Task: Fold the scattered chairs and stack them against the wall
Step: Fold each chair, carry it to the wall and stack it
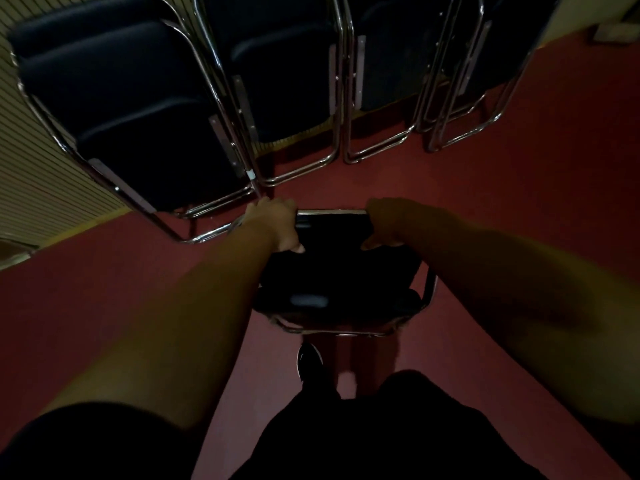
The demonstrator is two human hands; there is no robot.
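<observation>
I have the black folding chair (339,278) by its top rail, one hand at each corner. My left hand (273,225) and right hand (384,225) both curl over the chrome bar, thumbs pressed on the padded back facing me. Gripping wide apart should stop the frame swinging as I carry it. It looks folded flat, though the light is too dim to be sure. The chair hangs just short of the row of folded chairs (194,98) leaning on the wall (41,157), nearest the row's left end. Those lean with their chrome feet out on the red floor (502,209), so I judge mine should tilt the same way to nest against them.
</observation>
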